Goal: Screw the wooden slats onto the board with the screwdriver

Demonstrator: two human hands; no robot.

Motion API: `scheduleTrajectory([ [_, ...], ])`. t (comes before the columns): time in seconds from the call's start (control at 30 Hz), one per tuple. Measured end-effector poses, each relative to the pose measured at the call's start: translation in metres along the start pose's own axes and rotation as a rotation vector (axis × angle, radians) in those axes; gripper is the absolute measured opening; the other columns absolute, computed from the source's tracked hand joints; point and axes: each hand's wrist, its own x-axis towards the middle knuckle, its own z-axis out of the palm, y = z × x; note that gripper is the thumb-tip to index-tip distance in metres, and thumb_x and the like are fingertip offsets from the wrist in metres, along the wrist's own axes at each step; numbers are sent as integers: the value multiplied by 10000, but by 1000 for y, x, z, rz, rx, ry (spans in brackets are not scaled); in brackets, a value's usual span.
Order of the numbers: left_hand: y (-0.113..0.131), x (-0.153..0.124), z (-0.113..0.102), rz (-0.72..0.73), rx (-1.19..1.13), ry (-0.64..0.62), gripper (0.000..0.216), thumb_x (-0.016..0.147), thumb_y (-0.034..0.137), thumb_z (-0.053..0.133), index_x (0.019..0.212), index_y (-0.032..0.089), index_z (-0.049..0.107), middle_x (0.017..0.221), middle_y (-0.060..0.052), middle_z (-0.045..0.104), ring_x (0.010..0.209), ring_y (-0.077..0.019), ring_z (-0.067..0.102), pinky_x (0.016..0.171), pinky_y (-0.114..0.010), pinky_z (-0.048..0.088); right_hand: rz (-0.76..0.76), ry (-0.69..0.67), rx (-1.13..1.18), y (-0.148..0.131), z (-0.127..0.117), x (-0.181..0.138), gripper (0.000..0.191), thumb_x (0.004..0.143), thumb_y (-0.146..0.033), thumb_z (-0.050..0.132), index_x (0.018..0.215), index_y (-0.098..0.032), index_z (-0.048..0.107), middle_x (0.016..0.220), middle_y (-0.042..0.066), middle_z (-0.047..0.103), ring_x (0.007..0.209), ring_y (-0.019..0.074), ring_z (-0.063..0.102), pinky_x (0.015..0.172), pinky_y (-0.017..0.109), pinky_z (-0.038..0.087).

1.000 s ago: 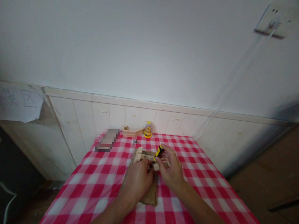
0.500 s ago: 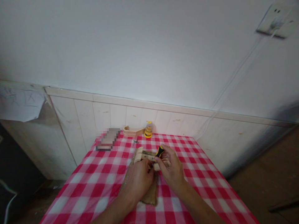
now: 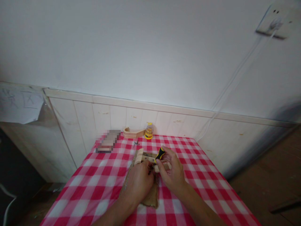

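My right hand (image 3: pixel 173 166) is closed around a black and yellow screwdriver (image 3: pixel 160 153), its handle tilted up and its tip pointing down toward my left hand. My left hand (image 3: pixel 143 177) is closed in a pinch at the screwdriver's lower end; whatever small thing is in its fingers is hidden. Just under both hands lies a light wooden piece (image 3: pixel 140 154) with small dark holes along a crossbar. A brown cardboard sheet (image 3: pixel 150 198) lies beneath it on the table.
The table has a red and white checked cloth (image 3: pixel 77 194). Toward the wall stand a curved wooden part (image 3: pixel 133 133) and a yellow-based bit container (image 3: pixel 149 131). Several small dark screws (image 3: pixel 136 143) lie before them. A blurred-out flat object (image 3: pixel 108 142) rests at the back left.
Both hands stay nearly in place, with the screwdriver still in my right hand. The view has shifted very slightly.
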Motion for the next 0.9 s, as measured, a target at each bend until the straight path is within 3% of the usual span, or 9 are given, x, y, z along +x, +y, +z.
scheduleTrajectory([
  [0.13, 1, 0, -1, 3, -2, -8, 106, 927, 238, 629, 967, 242, 727, 882, -19, 780, 820, -214, 707, 626, -300, 348, 41, -41, 47, 3, 0, -4, 534, 973, -144, 583, 1481, -259, 469, 1266, 142, 726, 1064, 265, 770, 889, 428, 668],
  [0.43, 1, -1, 0, 16, -19, 9, 113, 926, 240, 614, 909, 254, 725, 861, -8, 781, 815, -209, 709, 632, -295, 348, 94, -27, 97, 10, 5, -5, 496, 984, -177, 598, 1456, -290, 497, 1233, 118, 740, 1056, 252, 770, 896, 422, 663],
  [0.9, 3, -1, -2, 4, -7, -4, 166, 926, 248, 616, 1030, 257, 746, 912, -18, 793, 870, -216, 721, 665, -289, 382, 124, -23, 87, 11, 5, -2, 441, 971, -222, 651, 1400, -278, 563, 1245, 118, 733, 1055, 259, 760, 861, 422, 671],
])
